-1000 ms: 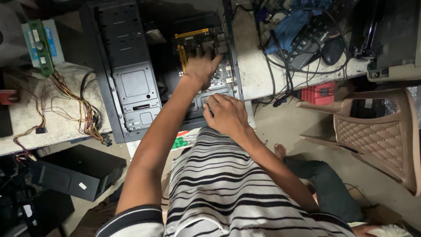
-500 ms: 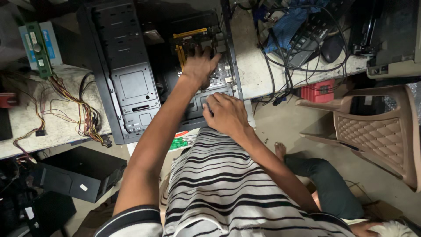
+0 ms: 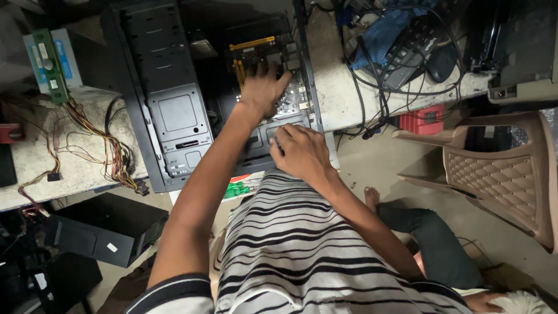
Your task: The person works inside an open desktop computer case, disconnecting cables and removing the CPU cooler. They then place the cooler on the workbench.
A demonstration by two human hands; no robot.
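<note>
We're over the open black steel computer case (image 3: 168, 99), lying on its side on the grubby white tabletop (image 3: 343, 93), long axis running away from us. Green motherboard with yellow slots (image 3: 261, 55) sits inside the case at its far right. Left hand (image 3: 264, 90) lies flat on the board, fingers (image 3: 273, 70) spread apart, clamped on nothing, pointing away from us at the yellow slots just past the tips. Right hand (image 3: 302, 152) rests on the case's near right edge, fingers curled; can't tell if they pinch anything. Left is nearer the slots. Left of the case: yellow-red loose wire bundle (image 3: 102, 139). Right of it: tangled black cables (image 3: 378, 99), brown lattice plastic chair (image 3: 500, 174)
</note>
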